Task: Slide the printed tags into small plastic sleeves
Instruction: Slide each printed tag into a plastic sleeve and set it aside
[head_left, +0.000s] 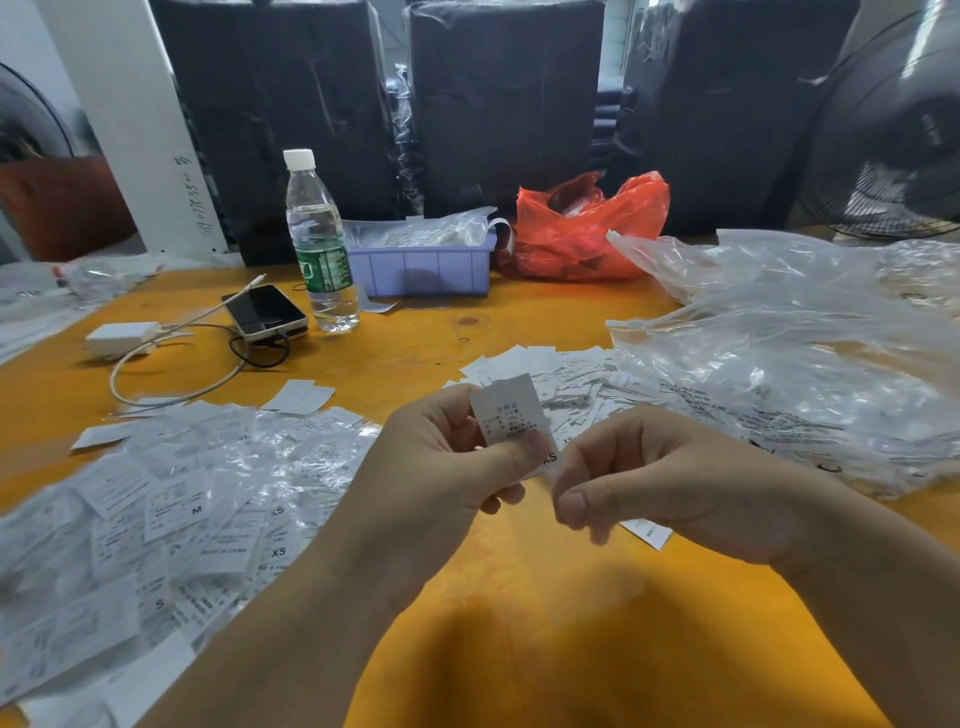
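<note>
Pinching one printed tag (511, 415) between both hands' fingers (519, 457) above the orange table (519, 623)

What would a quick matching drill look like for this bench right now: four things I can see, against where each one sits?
Things:
1. water bottle
2. red bag
3. printed tag
4. sleeved tags

Places:
A. heaped on the table's near left
B. held between both hands
C. standing beside the phone
D. right of the purple bin

Pairs: 1-C, 2-D, 3-B, 4-A. The left hand and right hand both pinch the tag.
</note>
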